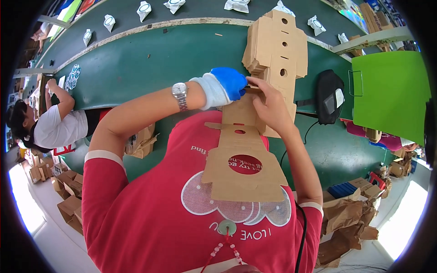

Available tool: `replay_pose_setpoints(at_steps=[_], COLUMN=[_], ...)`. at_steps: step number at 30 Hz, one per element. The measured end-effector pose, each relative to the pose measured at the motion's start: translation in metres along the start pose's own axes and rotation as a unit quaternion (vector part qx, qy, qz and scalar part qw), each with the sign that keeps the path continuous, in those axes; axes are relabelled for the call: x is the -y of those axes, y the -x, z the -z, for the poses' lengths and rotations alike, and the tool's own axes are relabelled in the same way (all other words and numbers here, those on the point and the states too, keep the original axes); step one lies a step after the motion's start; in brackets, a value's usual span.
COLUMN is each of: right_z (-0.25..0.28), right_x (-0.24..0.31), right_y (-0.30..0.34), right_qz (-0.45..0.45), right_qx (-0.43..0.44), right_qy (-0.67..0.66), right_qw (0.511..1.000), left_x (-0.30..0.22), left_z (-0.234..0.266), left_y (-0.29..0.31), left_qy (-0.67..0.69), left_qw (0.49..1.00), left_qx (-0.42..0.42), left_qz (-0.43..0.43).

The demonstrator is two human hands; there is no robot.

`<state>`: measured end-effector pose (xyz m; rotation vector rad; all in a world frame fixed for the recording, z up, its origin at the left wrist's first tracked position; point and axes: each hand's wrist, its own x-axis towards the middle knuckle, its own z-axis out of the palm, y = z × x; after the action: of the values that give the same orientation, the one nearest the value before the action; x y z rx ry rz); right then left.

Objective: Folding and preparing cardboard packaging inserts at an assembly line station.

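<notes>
A brown cardboard box blank (241, 185), partly folded, stands in front of my chest, its large lid panel with a round cut-out hanging towards me. My left hand (226, 85), in a blue-and-white glove, is closed at the box's far left edge. My bare right hand (273, 107) grips the far right side, thumb inside and fingers bent over the top edge. The fingertips of both hands nearly meet at a small dark slot or piece there, too small to make out. Just beyond my right hand lies a stack of flat cardboard box blanks (273, 43) with round holes.
Past the green table (150, 63) runs a dark conveyor belt (195, 10) with several white wrapped packages. A black device with a cable (328, 98) and a bright green panel (391, 91) are at right. A co-worker (63, 118) sits at left. Cardboard boxes (70, 207) lie on the floor.
</notes>
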<state>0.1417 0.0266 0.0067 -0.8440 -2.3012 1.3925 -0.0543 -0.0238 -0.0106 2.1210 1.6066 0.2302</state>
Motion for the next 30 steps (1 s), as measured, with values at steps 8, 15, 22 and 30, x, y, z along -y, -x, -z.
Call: replay_pose_setpoints(at_steps=[8, 15, 22, 30], right_z=[0.020, 0.053, -0.022, -0.020], right_x=[0.002, -0.046, 0.009, 0.018], right_y=[-0.031, -0.037, -0.031, -0.006], right_qz=[0.053, -0.203, -0.221, 0.032], right_qx=[0.030, -0.208, -0.135, -0.218], right_qy=[0.266, -0.181, -0.400, -0.252], right_qw=[0.962, 0.940, 0.879, 0.942], left_x=[-0.015, 0.050, 0.006, -0.015], left_z=[0.027, 0.046, -0.013, -0.011], left_y=[-0.021, 0.007, 0.010, 0.000], left_qy=[-0.068, 0.780, 0.267, 0.878], left_qw=[0.997, 0.625, 0.923, 0.413], left_qx=[0.031, -0.032, -0.249, -0.239], left_qz=[0.000, -0.015, -0.119, -0.037])
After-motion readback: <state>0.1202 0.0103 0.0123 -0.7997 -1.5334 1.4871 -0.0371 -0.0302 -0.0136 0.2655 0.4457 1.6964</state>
